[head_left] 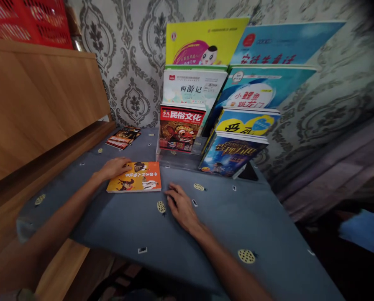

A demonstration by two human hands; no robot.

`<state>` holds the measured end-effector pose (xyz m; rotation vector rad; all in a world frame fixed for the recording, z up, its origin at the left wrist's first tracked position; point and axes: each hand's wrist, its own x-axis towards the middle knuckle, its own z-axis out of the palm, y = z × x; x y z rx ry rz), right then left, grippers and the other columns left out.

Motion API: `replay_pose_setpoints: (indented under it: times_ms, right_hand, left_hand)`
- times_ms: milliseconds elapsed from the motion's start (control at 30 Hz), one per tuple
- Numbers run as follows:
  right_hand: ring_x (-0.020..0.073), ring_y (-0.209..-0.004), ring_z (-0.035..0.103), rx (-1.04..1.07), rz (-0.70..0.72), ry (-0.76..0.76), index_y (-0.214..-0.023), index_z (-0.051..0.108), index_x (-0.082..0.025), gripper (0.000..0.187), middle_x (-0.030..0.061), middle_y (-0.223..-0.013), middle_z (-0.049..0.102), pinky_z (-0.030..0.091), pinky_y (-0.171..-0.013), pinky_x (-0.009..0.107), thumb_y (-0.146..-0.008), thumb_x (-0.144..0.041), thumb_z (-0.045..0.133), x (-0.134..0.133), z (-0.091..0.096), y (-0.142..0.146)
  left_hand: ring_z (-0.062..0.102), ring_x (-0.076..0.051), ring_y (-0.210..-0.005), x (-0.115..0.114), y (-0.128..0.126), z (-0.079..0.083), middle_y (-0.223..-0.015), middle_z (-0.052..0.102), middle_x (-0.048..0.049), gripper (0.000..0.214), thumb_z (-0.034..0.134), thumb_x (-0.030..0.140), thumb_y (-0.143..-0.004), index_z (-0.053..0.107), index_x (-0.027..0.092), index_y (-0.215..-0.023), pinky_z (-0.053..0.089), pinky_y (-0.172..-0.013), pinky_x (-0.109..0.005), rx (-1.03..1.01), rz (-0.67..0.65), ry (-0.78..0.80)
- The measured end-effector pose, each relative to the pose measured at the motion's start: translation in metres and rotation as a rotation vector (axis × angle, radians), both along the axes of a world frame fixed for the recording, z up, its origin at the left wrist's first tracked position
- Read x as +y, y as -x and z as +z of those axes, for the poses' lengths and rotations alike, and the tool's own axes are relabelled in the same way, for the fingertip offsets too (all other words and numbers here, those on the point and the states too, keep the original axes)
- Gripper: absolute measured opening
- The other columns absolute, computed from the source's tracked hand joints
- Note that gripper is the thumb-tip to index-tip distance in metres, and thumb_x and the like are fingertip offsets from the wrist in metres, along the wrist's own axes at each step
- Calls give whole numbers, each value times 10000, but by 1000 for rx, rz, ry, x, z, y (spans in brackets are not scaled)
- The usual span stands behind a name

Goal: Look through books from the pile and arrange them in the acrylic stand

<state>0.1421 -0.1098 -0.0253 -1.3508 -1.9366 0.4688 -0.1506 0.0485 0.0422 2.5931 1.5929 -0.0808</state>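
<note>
An orange book (135,177) with drawn figures on its cover lies flat on the cloth-covered table, its title upside down to me. My left hand (114,168) rests at the book's far left corner, fingers stretched out and touching the cover. Just right of the book, my right hand (181,207) hovers at or lies on the cloth; its fingers are slightly bent and apart, with nothing in them. Whether its fingertips touch the book's edge is hard to tell; a small gap seems to show.
A clear stand (177,159) holds several books in tiers, including a red one (181,129) and a dark blue one (232,154). Several small books (124,138) lie at the back left. A wooden cabinet (42,108) borders the left, with a red basket (28,23) on top.
</note>
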Motion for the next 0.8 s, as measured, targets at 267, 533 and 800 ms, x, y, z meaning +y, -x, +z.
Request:
replay_pose_setpoints:
  times_ms: [267, 533, 800]
  right_hand:
    - [249, -1209, 599, 63, -166, -4, -1219, 649, -195, 351, 136, -1362, 570, 495, -1041, 428, -954, -218, 419, -1, 8, -5]
    - [241, -1178, 595, 24, -245, -11, -1144, 689, -197, 319, 114, -1239, 612, 478, -1039, 391, -902, -160, 484, 2, 7, -13]
    - [236, -1123, 612, -57, -252, -20, -1127, 700, -202, 309, 113, -1202, 618, 501, -991, 384, -902, -147, 495, -9, 8, -21]
  left_hand:
    - [663, -211, -676, -68, -20, 4, -840, 711, -35, 503, 501, 675, -842, 563, 250, -1104, 426, -575, -284, -120, 17, 272]
    - [532, -141, -476, -106, -65, -16, -672, 603, 35, 394, 493, 625, -865, 449, 238, -924, 363, -501, -274, -414, -13, 397]
    - [615, -207, -757, -108, -74, 0, -831, 655, -29, 306, 479, 498, -923, 544, 202, -964, 412, -656, -288, -303, -71, 233]
